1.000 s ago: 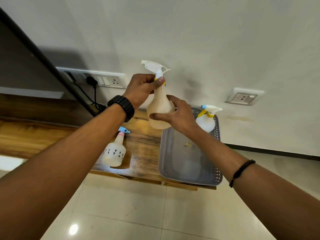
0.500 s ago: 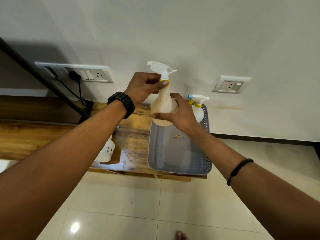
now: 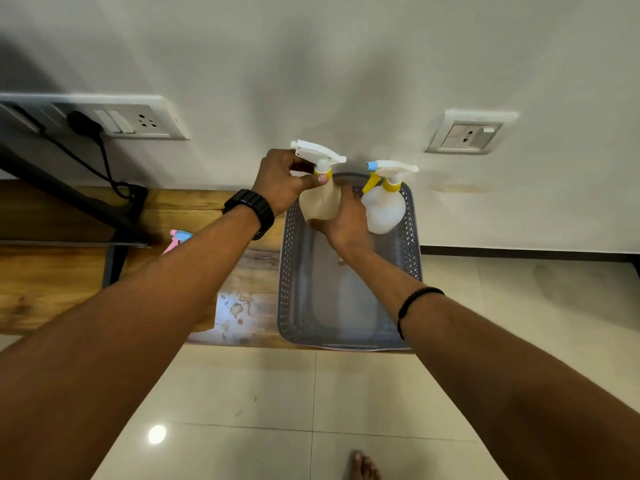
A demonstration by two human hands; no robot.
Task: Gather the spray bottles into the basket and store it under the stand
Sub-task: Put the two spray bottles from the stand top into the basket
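Note:
I hold a cream spray bottle [image 3: 319, 202] with a white trigger head upright at the far left corner of the grey perforated basket [image 3: 287, 299]. My left hand [image 3: 281, 180] pinches its yellow neck collar, and my right hand [image 3: 346, 221] wraps its body from the front. A white bottle [image 3: 384, 207] with a yellow collar and blue nozzle stands in the basket's far right corner. A third bottle's pink and blue spray head [image 3: 178, 237] pokes out from behind my left forearm on the wooden stand [image 3: 41, 289].
The basket sits on the right end of the wooden stand, against the white wall. A black slanted leg [image 3: 79, 202] and a power cable [image 3: 104, 161] are at the left. Wall sockets [image 3: 467, 133] hang above. Glossy floor tiles and my bare toes [image 3: 362, 467] are below.
Both hands have lowered the cream bottle toward the basket's far left corner, beside the white bottle. The camera has tilted downward, so my forearm now hides most of the third bottle.

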